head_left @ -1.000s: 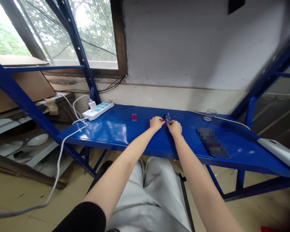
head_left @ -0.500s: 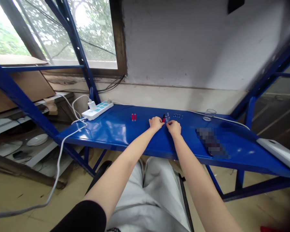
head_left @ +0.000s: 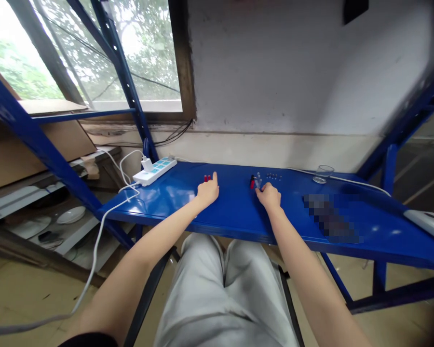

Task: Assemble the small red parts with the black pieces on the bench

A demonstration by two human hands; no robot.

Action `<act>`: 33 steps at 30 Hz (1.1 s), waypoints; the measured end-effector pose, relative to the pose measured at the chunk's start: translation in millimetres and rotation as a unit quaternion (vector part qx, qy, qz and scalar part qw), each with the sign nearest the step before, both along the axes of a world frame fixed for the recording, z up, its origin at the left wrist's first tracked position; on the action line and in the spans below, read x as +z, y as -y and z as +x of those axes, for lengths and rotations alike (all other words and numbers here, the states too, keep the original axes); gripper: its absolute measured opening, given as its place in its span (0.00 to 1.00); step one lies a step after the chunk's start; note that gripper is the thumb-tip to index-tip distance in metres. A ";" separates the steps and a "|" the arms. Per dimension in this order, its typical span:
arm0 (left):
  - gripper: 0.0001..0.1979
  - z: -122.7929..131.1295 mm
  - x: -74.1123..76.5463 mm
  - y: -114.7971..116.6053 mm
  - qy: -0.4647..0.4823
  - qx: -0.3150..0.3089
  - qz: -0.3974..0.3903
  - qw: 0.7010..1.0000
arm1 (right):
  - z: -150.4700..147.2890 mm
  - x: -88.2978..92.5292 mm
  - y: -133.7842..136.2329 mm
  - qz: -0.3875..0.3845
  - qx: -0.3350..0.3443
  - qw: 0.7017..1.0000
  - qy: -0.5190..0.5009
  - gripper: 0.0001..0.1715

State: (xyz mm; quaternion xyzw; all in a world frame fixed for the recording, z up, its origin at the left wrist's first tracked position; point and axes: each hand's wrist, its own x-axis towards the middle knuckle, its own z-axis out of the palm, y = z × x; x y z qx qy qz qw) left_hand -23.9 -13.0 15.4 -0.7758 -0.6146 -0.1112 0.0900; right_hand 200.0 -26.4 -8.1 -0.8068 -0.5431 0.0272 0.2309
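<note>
My left hand (head_left: 208, 190) rests on the blue metal shelf (head_left: 173, 200), fingers stretched toward two small red pieces (head_left: 206, 178) just beyond its fingertips. My right hand (head_left: 268, 196) lies further right with its fingers curled at a small red-and-black part (head_left: 252, 181) and tiny clear pieces (head_left: 258, 180). I cannot make out whether the right fingers grip anything. A row of small dark dots (head_left: 273, 176) lies just beyond them.
A white power strip (head_left: 155, 170) with a white cable sits at the shelf's left rear. A clear glass (head_left: 321, 173) stands at the back right, and a white flat object (head_left: 427, 222) lies at the far right. Blue frame posts rise on both sides.
My left hand has left the red-and-black part and moved left to the two red pieces, its fingers now stretched out. The right hand stays by the small parts. The view has shifted slightly.
</note>
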 end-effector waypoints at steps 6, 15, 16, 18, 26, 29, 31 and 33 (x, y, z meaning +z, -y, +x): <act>0.34 -16.4 -7.3 -1.4 -0.010 0.027 -0.004 1.000 | -11.8 7.1 9.4 0.007 0.035 0.998 0.057 0.18; 0.33 -11.9 -11.3 -14.0 0.029 0.046 -0.008 0.998 | -12.4 0.5 9.0 0.073 0.098 0.991 0.063 0.19; 0.32 -11.8 -11.5 -14.8 0.033 0.044 -0.011 0.998 | -12.2 -0.1 8.7 0.076 0.101 0.990 0.062 0.19; 0.30 -11.8 -11.8 -16.6 0.036 0.041 -0.016 0.998 | -11.9 -0.8 8.1 0.079 0.105 0.990 0.060 0.19; 0.16 -10.7 -8.5 -23.0 0.084 -0.023 0.026 0.996 | -12.2 -1.3 8.0 0.088 0.106 0.989 0.060 0.19; 0.12 -3.7 -5.1 -23.6 0.199 -0.082 0.025 0.976 | -14.0 -0.6 9.2 0.103 0.115 0.986 0.066 0.20; 0.10 4.5 -3.4 -24.1 0.311 -0.124 0.009 0.942 | -16.6 0.8 10.7 0.118 0.141 0.981 0.067 0.20; 0.10 14.1 -3.1 -24.2 0.425 -0.150 -0.026 0.892 | -19.9 3.0 12.5 0.130 0.177 0.974 0.058 0.21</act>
